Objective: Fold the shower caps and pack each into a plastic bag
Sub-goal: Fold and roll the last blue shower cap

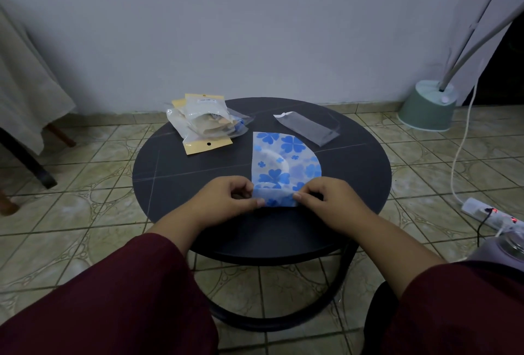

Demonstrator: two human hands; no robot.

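Note:
A shower cap [283, 160], white with blue clover flowers, lies folded into a half-round shape on the round black table [198, 184]. Its near edge is turned up and over. My left hand [229, 199] pinches that rolled edge at its left end, and my right hand [326, 199] pinches it at the right end. An empty clear plastic bag [307, 126] lies flat just beyond the cap, to the right. A pile of packed bags with yellow header cards [204, 122] sits at the table's back left.
The table stands on a tiled floor near a pale wall. A green lamp base [429, 106] with white poles stands at the back right. A white power strip [487, 213] with its cord lies on the floor at right. Cloth-draped furniture stands at far left.

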